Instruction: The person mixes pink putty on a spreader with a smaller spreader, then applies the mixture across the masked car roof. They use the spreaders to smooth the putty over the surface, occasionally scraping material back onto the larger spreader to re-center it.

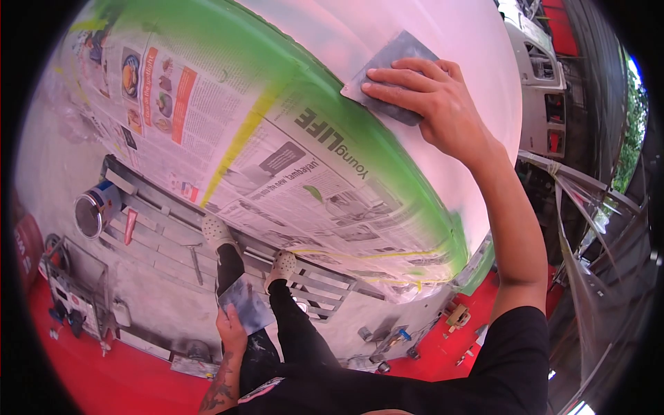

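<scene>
My right hand [432, 93] presses a flat, square, dark grey putty spreader [408, 47] against the pale panel [470, 31], close to its green edge [325, 76]. Its fingers lie over the spreader, and whitish smears mark the sheet. Lower down, my left hand [232, 330] grips a thin grey plate [247, 304] by its edge, in front of my legs. The plate has a cloudy, smeared face. Taped newspaper [297, 159] covers the surface below the green edge, with yellow tape [242, 142] across it.
My feet in clogs [283, 264] stand on a slatted pallet [328, 287]. A can [97, 209], a red tube [130, 226] and a hammer-like tool [194, 263] lie at the left. A wheeled machine [76, 297] stands farther left. Plastic sheeting [581, 277] hangs at right.
</scene>
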A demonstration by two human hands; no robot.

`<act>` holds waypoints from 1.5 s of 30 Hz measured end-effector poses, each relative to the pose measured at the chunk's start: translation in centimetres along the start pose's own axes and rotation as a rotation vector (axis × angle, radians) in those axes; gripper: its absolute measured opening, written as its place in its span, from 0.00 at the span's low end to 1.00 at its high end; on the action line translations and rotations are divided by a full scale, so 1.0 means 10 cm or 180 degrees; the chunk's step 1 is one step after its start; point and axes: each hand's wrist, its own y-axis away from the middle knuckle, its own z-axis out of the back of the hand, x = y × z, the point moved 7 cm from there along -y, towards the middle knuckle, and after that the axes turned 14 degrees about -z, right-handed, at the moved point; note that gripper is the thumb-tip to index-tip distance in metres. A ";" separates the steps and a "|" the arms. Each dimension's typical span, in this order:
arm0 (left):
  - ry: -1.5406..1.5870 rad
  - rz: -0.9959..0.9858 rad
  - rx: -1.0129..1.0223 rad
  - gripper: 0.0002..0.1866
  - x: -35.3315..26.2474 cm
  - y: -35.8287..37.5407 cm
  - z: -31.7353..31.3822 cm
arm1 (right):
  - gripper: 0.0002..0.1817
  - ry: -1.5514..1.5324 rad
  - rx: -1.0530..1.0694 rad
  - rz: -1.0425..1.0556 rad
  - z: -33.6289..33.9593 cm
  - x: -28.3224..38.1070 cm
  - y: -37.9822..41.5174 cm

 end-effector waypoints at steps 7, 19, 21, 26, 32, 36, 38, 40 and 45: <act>-0.0140 -0.0156 0.0116 0.15 -0.02 0.02 -0.06 | 0.32 0.0001 -0.0027 -0.0023 -0.04 -0.07 0.27; -0.0092 -0.0081 0.0188 0.16 0.05 0.14 -0.13 | 0.35 -0.0238 0.0006 -0.0207 -0.15 -0.19 0.71; -0.0085 -0.0098 0.0184 0.17 0.06 0.15 -0.15 | 0.34 -0.0230 -0.0018 -0.0196 -0.16 -0.21 0.78; 0.0161 -0.0001 0.0153 0.19 0.07 0.18 -0.19 | 0.31 -0.0101 0.0011 -0.0191 -0.21 -0.27 0.96; 0.0952 0.0464 0.0472 0.23 0.22 0.14 -0.26 | 0.33 -0.0129 0.0100 -0.0247 -0.24 -0.33 1.17; 0.2480 0.0605 0.0373 0.31 -0.29 -0.18 -0.79 | 0.33 -0.0171 0.0185 -0.0328 -0.25 -0.36 1.30; 0.3238 0.0468 0.0471 0.34 -0.65 -0.38 -1.06 | 0.34 -0.0323 0.0159 -0.0404 -0.28 -0.37 1.38; 0.3551 0.0375 0.0544 0.34 -0.99 -0.58 -1.25 | 0.34 -0.0466 0.0123 -0.0481 -0.29 -0.39 1.46; 0.3504 0.0148 0.0887 0.29 -1.65 -0.95 -1.64 | 0.31 -0.0305 0.0435 -0.0651 -0.28 -0.42 1.70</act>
